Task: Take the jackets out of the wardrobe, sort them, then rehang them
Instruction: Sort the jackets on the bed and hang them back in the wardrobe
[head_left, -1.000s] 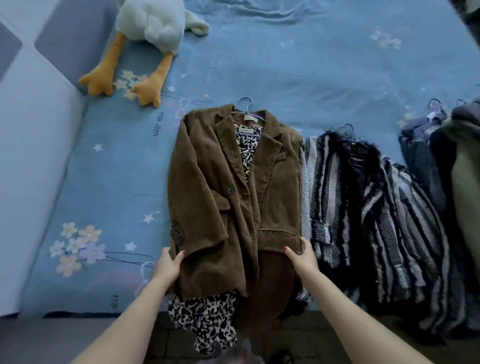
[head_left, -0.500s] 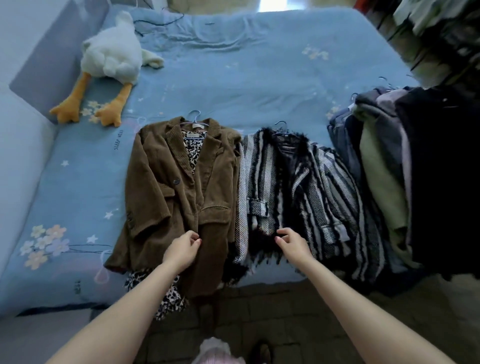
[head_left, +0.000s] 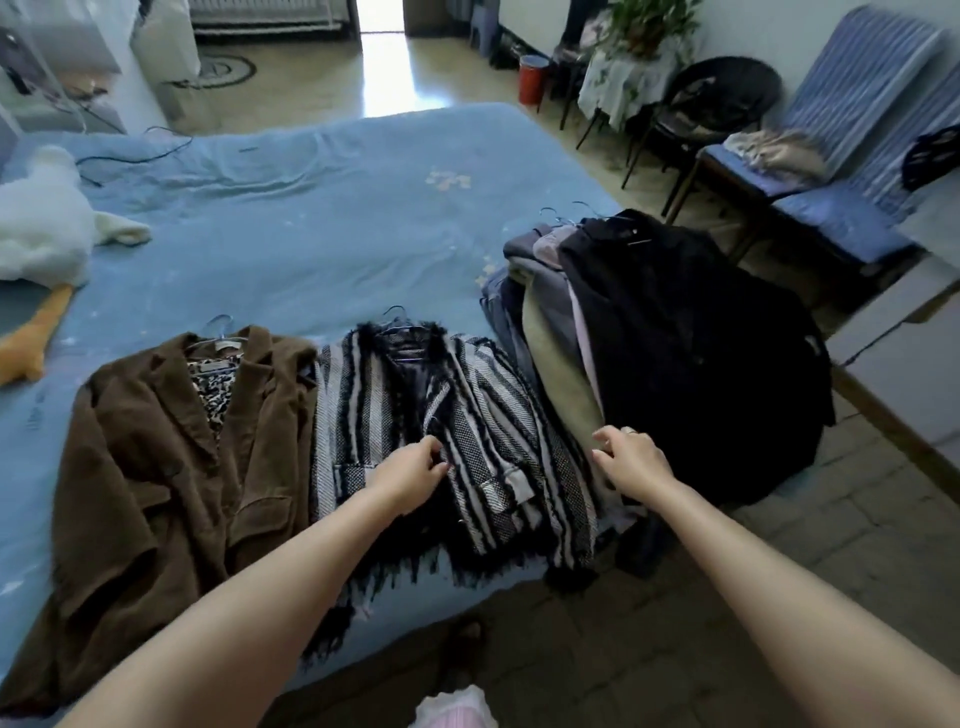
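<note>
While your head lifts from half a second ago, the far end of the room comes into view: a doorway, a black chair (head_left: 722, 104) and two blue striped chairs (head_left: 831, 130) beyond the bed (head_left: 291, 218). The plush duck (head_left: 47, 234), then well inside the view, now sits at the left edge.

Your left hand (head_left: 410, 475) has left the brown corduroy jacket (head_left: 156, 467) and crossed onto the striped fringed jacket (head_left: 478, 415). It rests over the front panels, fingers curled loosely toward the thumb; you cannot tell from here whether they pinch cloth.

Your right hand (head_left: 631, 460) has moved off the striped jacket's hem to the foot of the pile of jackets (head_left: 649, 338) at the bed's right side. Fingers bent, parted from the thumb, nothing gripped, close against the pale green layer of the pile.

Jackets unchanged in order: brown one on the left, flat on its hanger, a leopard-print garment (head_left: 215, 389) showing at the collar; striped one just beside it, edges touching, also on a hanger; the pile on the right topped by a black coat (head_left: 701, 338), hanger hooks sticking out at its far end. All lie on the blue cover, hems at the near edge.
</note>
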